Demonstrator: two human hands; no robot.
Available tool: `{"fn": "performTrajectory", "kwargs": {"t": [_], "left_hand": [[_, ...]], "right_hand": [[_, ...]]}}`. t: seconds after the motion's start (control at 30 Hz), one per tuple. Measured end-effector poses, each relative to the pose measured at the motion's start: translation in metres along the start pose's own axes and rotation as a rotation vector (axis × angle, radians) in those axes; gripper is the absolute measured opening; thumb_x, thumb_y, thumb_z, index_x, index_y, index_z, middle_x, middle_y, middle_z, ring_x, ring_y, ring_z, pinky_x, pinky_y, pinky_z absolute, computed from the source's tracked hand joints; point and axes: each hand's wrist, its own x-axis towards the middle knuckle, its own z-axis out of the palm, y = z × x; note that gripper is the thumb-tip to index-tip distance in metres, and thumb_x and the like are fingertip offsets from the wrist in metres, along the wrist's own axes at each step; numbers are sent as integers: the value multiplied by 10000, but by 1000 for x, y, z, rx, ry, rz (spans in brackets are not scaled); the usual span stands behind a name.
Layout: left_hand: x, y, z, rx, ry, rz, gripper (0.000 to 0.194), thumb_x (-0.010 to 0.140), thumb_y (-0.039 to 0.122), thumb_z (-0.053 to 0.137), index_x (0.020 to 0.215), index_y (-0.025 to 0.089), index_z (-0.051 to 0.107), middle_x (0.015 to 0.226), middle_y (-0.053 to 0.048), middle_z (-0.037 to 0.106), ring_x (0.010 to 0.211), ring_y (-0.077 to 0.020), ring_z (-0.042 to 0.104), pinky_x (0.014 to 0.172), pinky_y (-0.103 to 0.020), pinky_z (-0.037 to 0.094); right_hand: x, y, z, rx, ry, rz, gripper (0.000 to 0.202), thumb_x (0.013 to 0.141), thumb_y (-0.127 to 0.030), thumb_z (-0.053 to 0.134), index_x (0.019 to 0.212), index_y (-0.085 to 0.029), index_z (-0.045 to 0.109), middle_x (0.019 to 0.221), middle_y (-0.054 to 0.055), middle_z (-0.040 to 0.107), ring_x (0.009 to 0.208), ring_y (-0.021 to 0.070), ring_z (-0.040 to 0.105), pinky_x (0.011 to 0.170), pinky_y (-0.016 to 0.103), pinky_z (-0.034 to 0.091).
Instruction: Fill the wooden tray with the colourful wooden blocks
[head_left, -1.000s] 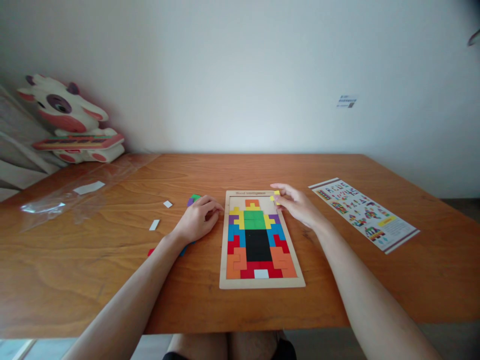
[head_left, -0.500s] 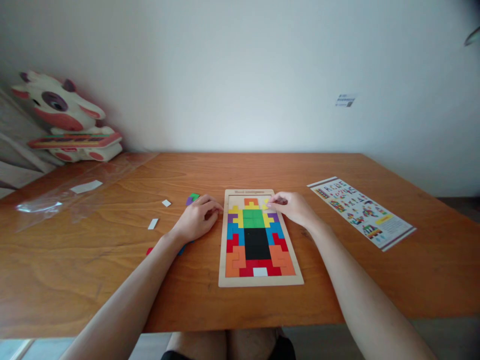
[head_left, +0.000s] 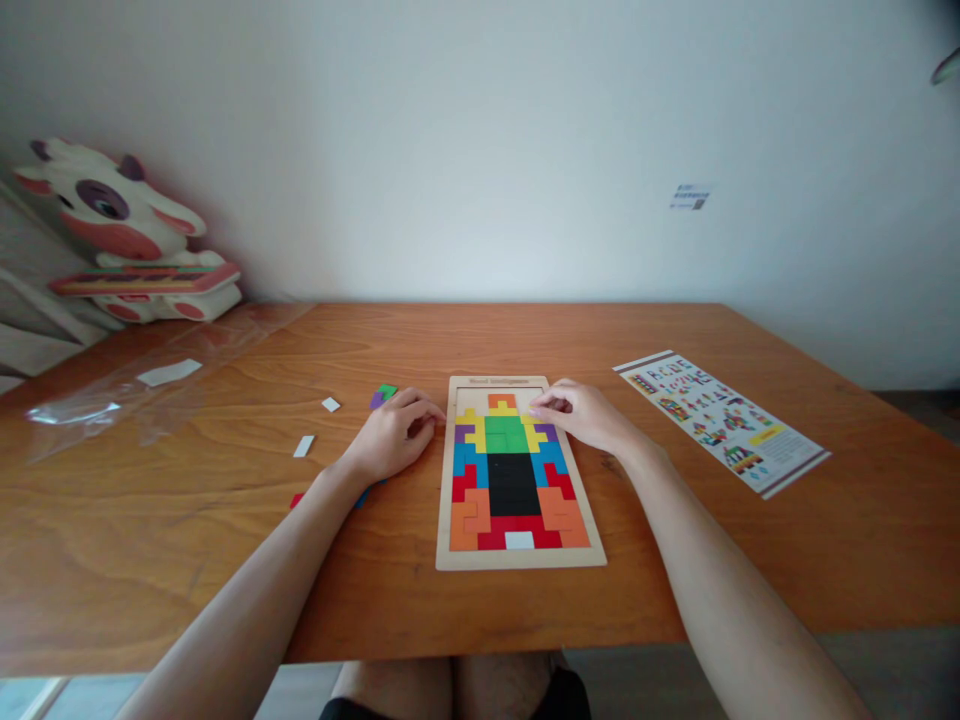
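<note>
Currently the right hand (head_left: 589,412) touches a yellow piece (head_left: 529,417) inside the board (head_left: 520,560), upper right; whether its grip pinches or merely presses, I cannot tell. The left hand (head_left: 394,435), loosely curled, rests on the worktop (head_left: 225,500) just beside the board, its grip partly hidden.

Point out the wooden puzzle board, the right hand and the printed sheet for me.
Wooden puzzle board (head_left: 520,559): head view, on its near rim.
Right hand (head_left: 589,412): head view, on the back of the hand.
Printed sheet (head_left: 722,424): head view, near its middle.
</note>
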Motion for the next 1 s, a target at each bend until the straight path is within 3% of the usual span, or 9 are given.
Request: {"fn": "performTrajectory", "kwargs": {"t": [0.13,0.4,0.7,0.8,0.93,1.0], "left_hand": [[0,1,-1,-2,-2,-4,215,889,170,478,923,194,688,973,-60,654,860,-171,629,771,-292,511],[1,0,-1,8,-3,-1,218,882,156,473,918,192,685,964,-61,657,873,-178,626,790,-308,510],[1,5,-2,-36,17,-31,211,866,180,494,903,201,700,950,-58,664,818,-168,620,736,-292,513],[2,2,-7,-117,140,-145,190,867,250,530,902,194,709,926,-57,663,769,-156,612,689,-273,508],[2,-16,-26,-275,507,-426,294,861,396,582,1013,171,694,904,-52,683,761,-155,624,658,-255,504],[-2,-28,-37,-269,627,-546,351,853,424,582,1064,163,683,887,-48,689,736,-150,617,634,-246,496]], "right_hand": [[0,-1,-1,-31,11,-18,137,829,-317,716,873,-191,747,837,40,633,712,148,615,666,283,487],[0,2,3,-23,9,-43,212,827,-392,723,920,-203,745,842,19,527,678,133,550,652,288,474],[0,3,2,-51,-3,-28,157,853,-340,695,894,-191,725,881,35,574,687,126,571,666,280,482],[-1,-1,0,-49,-8,-20,165,852,-348,693,899,-192,720,884,37,576,712,135,590,682,283,490],[-2,-4,0,-37,-28,-9,200,877,-382,651,894,-198,729,870,44,577,726,151,595,682,292,487],[-2,-3,1,-22,-15,-9,239,866,-421,660,908,-195,725,847,41,570,700,151,577,659,294,479]]}}
